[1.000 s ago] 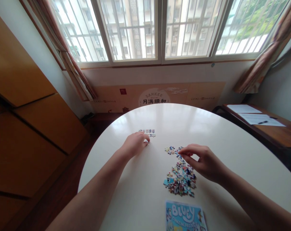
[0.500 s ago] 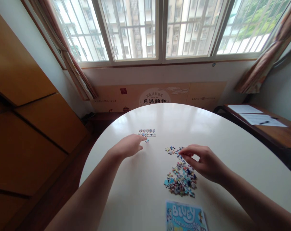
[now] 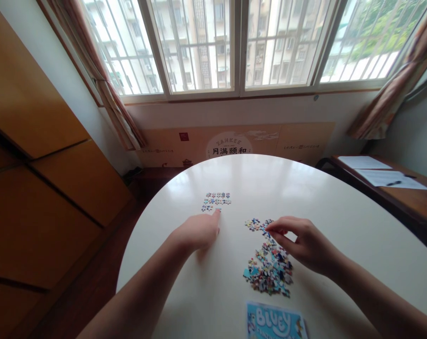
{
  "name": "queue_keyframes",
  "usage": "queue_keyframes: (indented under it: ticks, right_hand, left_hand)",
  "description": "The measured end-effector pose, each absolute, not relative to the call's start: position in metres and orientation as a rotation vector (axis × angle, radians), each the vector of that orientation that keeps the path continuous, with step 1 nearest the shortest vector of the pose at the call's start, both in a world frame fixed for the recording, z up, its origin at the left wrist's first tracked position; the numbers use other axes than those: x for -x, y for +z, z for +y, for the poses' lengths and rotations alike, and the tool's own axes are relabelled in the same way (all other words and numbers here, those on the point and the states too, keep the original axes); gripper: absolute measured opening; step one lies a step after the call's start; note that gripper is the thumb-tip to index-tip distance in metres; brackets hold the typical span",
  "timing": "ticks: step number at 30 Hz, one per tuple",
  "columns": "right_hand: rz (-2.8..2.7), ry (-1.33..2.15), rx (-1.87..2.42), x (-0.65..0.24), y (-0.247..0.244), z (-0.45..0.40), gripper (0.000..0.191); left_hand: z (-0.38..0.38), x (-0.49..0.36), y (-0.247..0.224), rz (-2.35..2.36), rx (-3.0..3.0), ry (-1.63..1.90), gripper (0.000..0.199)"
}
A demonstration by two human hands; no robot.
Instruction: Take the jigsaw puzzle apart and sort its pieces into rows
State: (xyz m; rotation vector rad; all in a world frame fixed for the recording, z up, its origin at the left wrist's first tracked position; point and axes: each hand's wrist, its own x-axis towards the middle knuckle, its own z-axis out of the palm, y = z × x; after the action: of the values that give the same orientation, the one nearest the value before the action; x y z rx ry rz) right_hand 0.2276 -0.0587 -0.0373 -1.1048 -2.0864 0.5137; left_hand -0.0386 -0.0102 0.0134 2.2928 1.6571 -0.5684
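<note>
Right hand [image 3: 303, 242] hangs at the far end of the puzzle heap [image 3: 270, 272], fingertips close together; whether they clamp anything, I cannot tell. Beyond the heap, to its left, the left hand [image 3: 199, 233], index apart from thumb, touches a puzzle piece [image 3: 218, 210]: probably light, stiff card, best pinched by its edges.

Small, multicoloured jigsaw pieces lie in separate groups. Just left of the frame's centre, below its middle height, a top row [image 3: 218, 195] and a second row [image 3: 217, 201] run side to side, flat. Beneath them sit a pair of pieces [image 3: 209, 207] and, just to the right, a lone piece [image 3: 218, 210], partly covered. Right of centre spreads a loose cluster [image 3: 253, 224]; below it, lower right of centre, is a heaped, jumbled pile [image 3: 270, 273] with light-blue pieces at its left.
</note>
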Motion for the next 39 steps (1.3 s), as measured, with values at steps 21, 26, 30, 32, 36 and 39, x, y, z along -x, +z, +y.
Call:
queue_keyframes:
  ticks: [21, 26, 30, 32, 36, 39]
  right_hand:
    - [-2.104, 0.536, 1.09, -0.229, -0.039, -0.057, 0.017]
    - [-2.109, 0.523, 1.09, -0.23, -0.04, -0.058, 0.017]
    - [-2.106, 0.504, 1.085, -0.229, -0.039, -0.058, 0.017]
    - [-2.106, 0.496, 1.084, -0.229, -0.039, -0.057, 0.017]
    - [-2.099, 0.505, 1.085, -0.23, -0.039, -0.058, 0.017]
    - [-2.093, 0.513, 1.08, -0.231, -0.04, -0.057, 0.017]
  left_hand:
    - [-0.004, 0.045, 0.012, 1.716, -2.323, -0.516, 0.066]
    - [-0.003, 0.047, 0.011, 1.726, -2.305, -0.482, 0.065]
    - [-0.003, 0.047, 0.01, 1.735, -2.3, -0.458, 0.065]
    - [-0.003, 0.047, 0.01, 1.744, -2.304, -0.458, 0.065]
    - [-0.003, 0.044, 0.011, 1.745, -2.321, -0.473, 0.066]
    - [-0.004, 0.043, 0.011, 1.736, -2.304, -0.491, 0.067]
